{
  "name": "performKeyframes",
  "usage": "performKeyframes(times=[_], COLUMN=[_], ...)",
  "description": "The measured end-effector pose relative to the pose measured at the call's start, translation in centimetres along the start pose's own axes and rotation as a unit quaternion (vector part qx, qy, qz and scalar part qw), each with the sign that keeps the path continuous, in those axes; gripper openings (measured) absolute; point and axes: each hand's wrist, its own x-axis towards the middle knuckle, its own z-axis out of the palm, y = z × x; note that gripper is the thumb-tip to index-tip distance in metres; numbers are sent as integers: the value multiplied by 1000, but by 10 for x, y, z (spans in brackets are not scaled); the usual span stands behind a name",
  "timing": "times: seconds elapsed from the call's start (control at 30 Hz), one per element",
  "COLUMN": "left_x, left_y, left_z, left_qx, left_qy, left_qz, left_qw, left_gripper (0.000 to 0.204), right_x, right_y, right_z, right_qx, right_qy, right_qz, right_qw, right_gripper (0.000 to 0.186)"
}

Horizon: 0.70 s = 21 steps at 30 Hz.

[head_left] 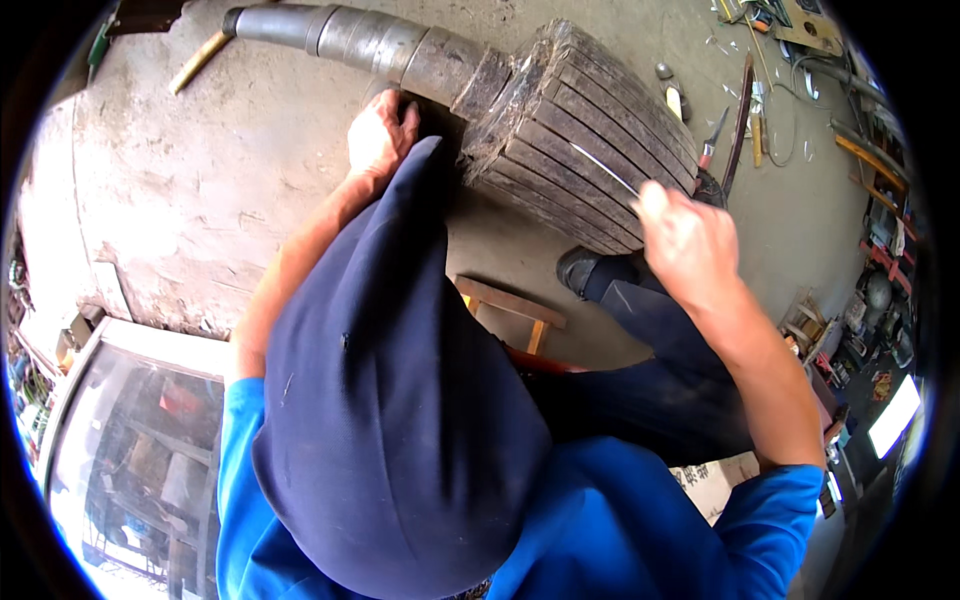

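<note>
My right hand (pixel 690 240) is closed round the end of a thin, shiny metal rod (pixel 606 166). The rod points up and left across a wooden block (pixel 600 130) with dark parallel grooves; its kind I cannot make out, and the hand is slightly blurred. Out beyond my raised knee, my left hand (pixel 382 137) has its fingers curled beside a long grey metal horn (pixel 385 45) that runs left from the block. Whatever those fingers hold is hidden in dark shadow next to the knee.
A wooden-handled tool (pixel 200 62) lies by the horn's far end. Hand tools, including one with a red handle (pixel 708 155), and a curved dark bar (pixel 740 125) lie right of the block. A small wooden stool (pixel 510 300) stands between my legs. At lower left is a glass-topped case (pixel 150 350).
</note>
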Motion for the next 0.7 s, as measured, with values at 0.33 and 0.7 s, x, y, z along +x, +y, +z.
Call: performKeyframes(times=[0.33,0.7], left_x=[3,2], left_y=[11,14], left_z=[8,5], left_qx=[-28,-33], left_qy=[4,-13], left_qz=[15,-10], left_qw=[999,999], left_gripper=[24,23], right_x=[13,-4], right_y=[-12,0], right_z=[1,2], right_qx=[46,35], right_qy=[32,9], right_qz=[8,-1], right_qw=[998,999], right_gripper=[13,17])
